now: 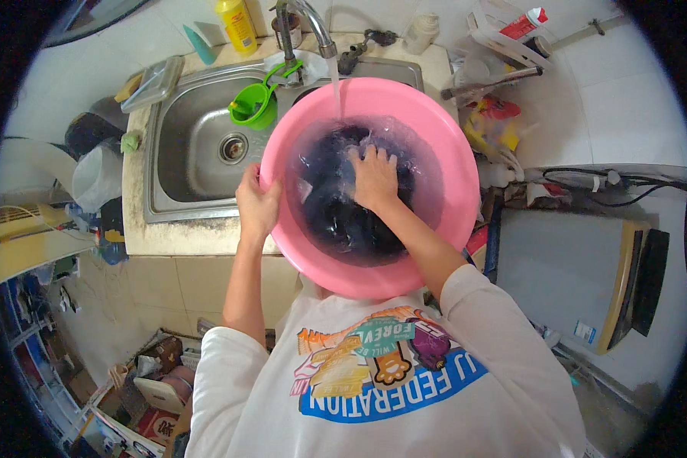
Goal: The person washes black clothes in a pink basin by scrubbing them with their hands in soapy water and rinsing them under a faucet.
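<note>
A large pink plastic basin (372, 280) stands over the right part of the sink, holding water and dark cloth (332, 212). My left hand (257, 203) grips the basin's left rim, thumb on the inner side and fingers outside. My right hand (375, 177) lies spread on the wet dark cloth inside the basin, its fingertips at the water; it does not appear to grip anything. Water runs from the metal faucet (326, 48) into the back of the basin. A small light patch shows in the cloth near the basin's left side.
Left of the basin is a stainless steel sink bowl (194, 149) with a green plastic dipper (255, 106) hanging over it. A yellow bottle (237, 26) stands behind. At the back right are a white bottle (421, 34) and a white rack (492, 34). A grey-topped appliance (555, 269) stands right.
</note>
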`<state>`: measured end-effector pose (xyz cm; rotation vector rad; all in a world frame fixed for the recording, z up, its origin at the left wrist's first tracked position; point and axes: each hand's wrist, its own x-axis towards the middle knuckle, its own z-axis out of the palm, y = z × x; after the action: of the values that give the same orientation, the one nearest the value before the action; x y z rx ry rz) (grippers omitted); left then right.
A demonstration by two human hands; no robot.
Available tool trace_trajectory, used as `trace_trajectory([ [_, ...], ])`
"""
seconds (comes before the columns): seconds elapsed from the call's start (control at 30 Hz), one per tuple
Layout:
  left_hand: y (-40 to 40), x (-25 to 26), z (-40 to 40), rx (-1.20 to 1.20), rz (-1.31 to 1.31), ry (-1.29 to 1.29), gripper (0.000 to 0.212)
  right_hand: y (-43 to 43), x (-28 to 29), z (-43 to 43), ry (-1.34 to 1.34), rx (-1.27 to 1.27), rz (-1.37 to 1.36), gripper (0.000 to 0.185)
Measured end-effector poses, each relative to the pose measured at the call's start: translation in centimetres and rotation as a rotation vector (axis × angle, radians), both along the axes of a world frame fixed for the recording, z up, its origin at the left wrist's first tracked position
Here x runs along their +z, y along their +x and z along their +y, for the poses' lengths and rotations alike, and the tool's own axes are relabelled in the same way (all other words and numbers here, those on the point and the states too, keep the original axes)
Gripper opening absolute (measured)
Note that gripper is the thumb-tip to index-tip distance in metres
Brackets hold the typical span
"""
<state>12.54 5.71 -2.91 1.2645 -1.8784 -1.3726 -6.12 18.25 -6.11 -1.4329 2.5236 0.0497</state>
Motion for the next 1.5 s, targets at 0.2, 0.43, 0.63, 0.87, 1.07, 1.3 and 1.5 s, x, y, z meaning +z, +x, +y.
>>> trace_trajectory([
  [0.2,0.3,-1.3,-0.1,0.014,0.024,-0.126,0.027,-2.2,-2.9,-1.0,0.061,-0.14,-0.135,0.042],
  [0.43,0.3,-0.2,0.4,0.055,-0.054,-0.111,0.028,-1.6,-1.2,0.2,-0.191,-0.336,-0.182,0.041],
  [0.63,0.1,-1.1,-2.4,-0.149,-0.245,-0.186,0.043,-1.2,-1.9,0.5,-0.149,-0.173,-0.072,0.039],
  [0.87,-8.3,-5.6,-12.4,-0.082,0.082,0.207,0.04,-0.3,-2.1,1.6,-0.145,-0.114,-0.002,0.042],
  [1.07,-13.9,-8.4,-16.2,0.045,0.181,0.487,0.033,-0.7,-2.2,1.3,-0.022,-0.087,-0.045,0.043],
  [1.3,-14.8,-8.3,-16.2,-0.316,-0.164,-0.09,0.052,-0.9,-2.8,1.3,-0.199,-0.104,0.026,0.044],
  [1.5,-9.6,-7.1,-14.3,-0.26,-0.174,-0.255,0.067,-0.3,-2.5,-0.5,0.039,-0.029,-0.057,0.046],
])
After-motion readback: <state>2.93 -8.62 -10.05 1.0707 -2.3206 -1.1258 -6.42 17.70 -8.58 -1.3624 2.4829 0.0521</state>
